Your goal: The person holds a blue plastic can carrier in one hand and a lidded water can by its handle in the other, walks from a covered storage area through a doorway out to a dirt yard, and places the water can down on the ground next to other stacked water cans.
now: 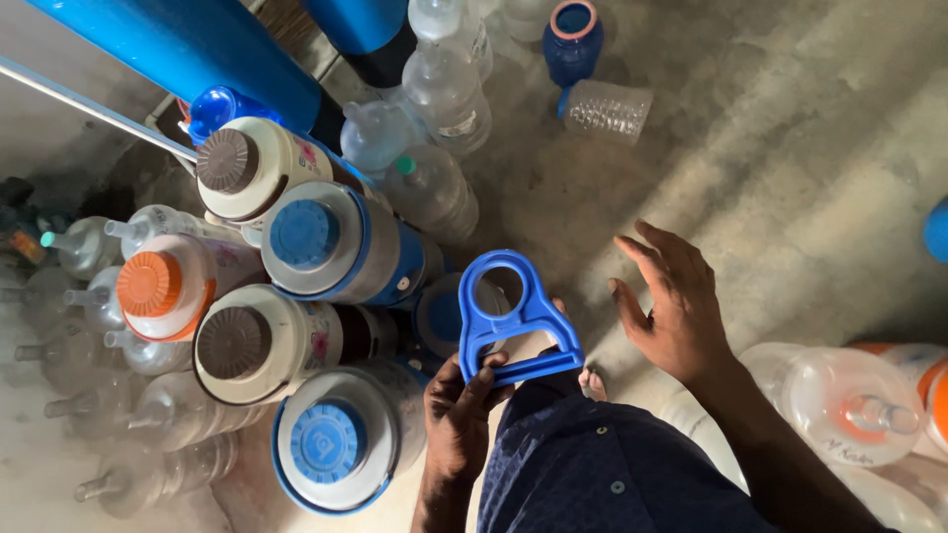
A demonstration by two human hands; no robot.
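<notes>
Your left hand (459,410) clamps the grip bar of a blue plastic bottle handle (513,318), fingers folded over the bar, its ring end pointing away from you above the concrete floor (770,148). Your right hand (671,306) hovers just beside it, fingers spread apart and holding nothing. Near your right arm lie clear water bottles (839,400) on their sides. Left of the handle stand capped insulated jugs (326,247), packed touching one another, with brown, orange and blue lids. Farther off, a small blue jar (573,39) and a clear tumbler (607,109) rest on the floor.
</notes>
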